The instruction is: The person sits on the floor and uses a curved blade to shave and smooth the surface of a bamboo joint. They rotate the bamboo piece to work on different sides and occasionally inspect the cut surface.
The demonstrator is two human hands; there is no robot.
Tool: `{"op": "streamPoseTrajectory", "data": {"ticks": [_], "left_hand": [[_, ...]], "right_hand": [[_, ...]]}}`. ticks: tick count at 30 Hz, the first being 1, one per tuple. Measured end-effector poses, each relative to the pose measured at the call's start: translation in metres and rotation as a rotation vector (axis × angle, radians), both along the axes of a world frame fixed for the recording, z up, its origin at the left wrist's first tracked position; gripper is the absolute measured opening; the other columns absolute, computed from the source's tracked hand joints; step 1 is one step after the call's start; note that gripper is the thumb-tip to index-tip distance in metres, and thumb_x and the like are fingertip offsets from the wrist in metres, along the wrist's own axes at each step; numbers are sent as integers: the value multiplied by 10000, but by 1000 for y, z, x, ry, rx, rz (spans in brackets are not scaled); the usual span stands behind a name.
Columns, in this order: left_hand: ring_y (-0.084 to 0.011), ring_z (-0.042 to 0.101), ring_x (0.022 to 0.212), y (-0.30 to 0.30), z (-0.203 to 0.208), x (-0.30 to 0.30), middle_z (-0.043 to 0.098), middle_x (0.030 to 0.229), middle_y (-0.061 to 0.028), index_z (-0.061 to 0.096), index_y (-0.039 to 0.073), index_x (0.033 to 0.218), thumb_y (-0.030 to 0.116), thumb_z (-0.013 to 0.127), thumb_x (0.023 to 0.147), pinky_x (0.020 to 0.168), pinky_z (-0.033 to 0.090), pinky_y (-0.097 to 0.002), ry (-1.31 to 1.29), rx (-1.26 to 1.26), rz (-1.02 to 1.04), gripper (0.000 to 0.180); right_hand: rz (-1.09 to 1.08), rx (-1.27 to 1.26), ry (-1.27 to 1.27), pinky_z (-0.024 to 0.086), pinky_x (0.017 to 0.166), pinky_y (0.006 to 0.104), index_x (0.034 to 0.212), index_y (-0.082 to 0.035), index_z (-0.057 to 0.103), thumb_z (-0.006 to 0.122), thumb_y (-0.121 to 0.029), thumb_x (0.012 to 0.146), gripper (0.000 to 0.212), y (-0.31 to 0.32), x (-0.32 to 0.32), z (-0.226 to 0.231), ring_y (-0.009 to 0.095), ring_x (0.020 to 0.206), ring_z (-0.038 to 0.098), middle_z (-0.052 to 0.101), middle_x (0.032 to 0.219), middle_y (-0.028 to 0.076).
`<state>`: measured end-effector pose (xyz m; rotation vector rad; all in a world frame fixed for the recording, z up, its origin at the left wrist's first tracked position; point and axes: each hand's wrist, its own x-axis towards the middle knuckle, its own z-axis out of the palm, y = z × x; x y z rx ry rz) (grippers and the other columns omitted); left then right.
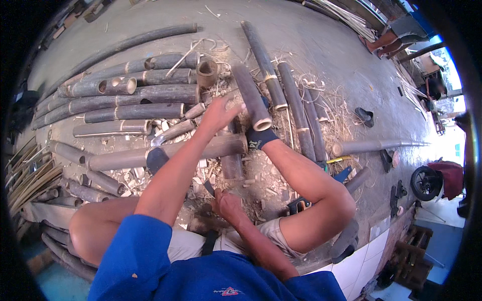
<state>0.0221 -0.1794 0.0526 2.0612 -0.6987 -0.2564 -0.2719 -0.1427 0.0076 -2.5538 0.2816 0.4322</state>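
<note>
A short dark bamboo tube (251,98) stands tilted near my feet, its pale cut end toward me and its far end blurred. My left hand (220,116) reaches to the tube's left side, fingers stretched out with the tips at its edge; any contact is unclear. Close to my lap, my right hand (229,204) is closed round the handle of a knife (209,187), its short dark blade pointing up and left. In front of it, a longer bamboo pole (181,151) lies across another bamboo piece (232,165) among wood chips.
Several dark bamboo poles (155,94) lie at the left, some with holes cut in them. More poles (263,65) and curled shavings (334,108) are ahead right. A blue-handled saw (343,174) rests by my right knee. Split strips (32,173) are piled far left.
</note>
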Motion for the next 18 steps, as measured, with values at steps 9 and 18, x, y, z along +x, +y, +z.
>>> {"op": "streamPoseTrajectory", "data": {"ticks": [9, 18], "left_hand": [[-362, 563, 1206, 118, -34, -71, 631, 1204, -113, 534, 152, 1329, 368, 927, 650, 999, 402, -591, -222, 724, -168, 814], [-369, 556, 1228, 118, -32, -62, 630, 1209, -119, 542, 151, 1265, 310, 941, 625, 995, 403, -605, -116, 724, -251, 771]], "right_hand": [[72, -44, 360, 583, 839, 535, 1203, -21, 599, 569, -199, 932, 326, -6, 8, -50, 441, 999, 710, 684, 1139, 260], [70, -156, 298, 596, 838, 478, 1218, -54, 652, 490, -179, 1011, 291, -6, 4, -52, 380, 1031, 725, 727, 1133, 190]]}}
